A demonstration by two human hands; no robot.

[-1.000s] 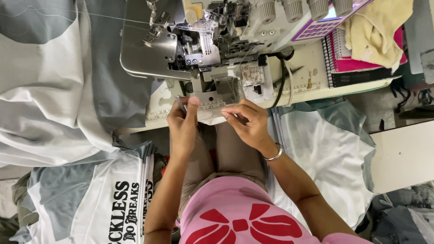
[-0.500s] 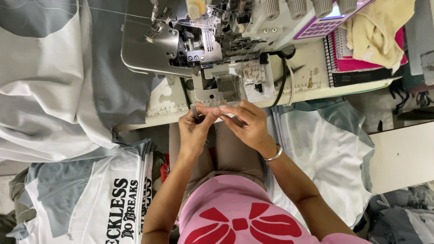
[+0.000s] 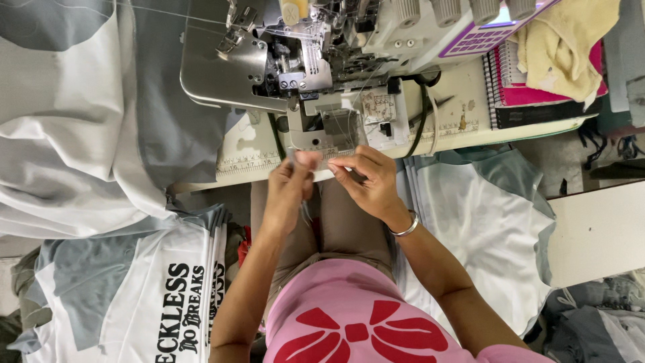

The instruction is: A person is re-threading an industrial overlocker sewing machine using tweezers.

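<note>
My left hand (image 3: 290, 190) and my right hand (image 3: 371, 183) meet fingertip to fingertip just in front of the table edge, above my lap. Both pinch fine pale thread (image 3: 347, 131) that runs up to the grey overlock sewing machine (image 3: 295, 57). A thin metal piece hangs below my left fingers; I cannot tell what it is. A silver bangle (image 3: 405, 227) circles my right wrist. The machine's needle and presser area (image 3: 316, 67) lies straight beyond my hands, with nothing under it.
The white sewing table (image 3: 463, 121) carries a ruler strip along its front edge. A pink notebook (image 3: 537, 84) and a yellow cloth (image 3: 568, 40) lie at the right. Grey-and-white garments are piled at the left (image 3: 74, 134), lower left (image 3: 134, 296) and right (image 3: 484, 222).
My hands have drawn back from the machine's front plate toward my lap and closed together, fingertips now touching over the thread.
</note>
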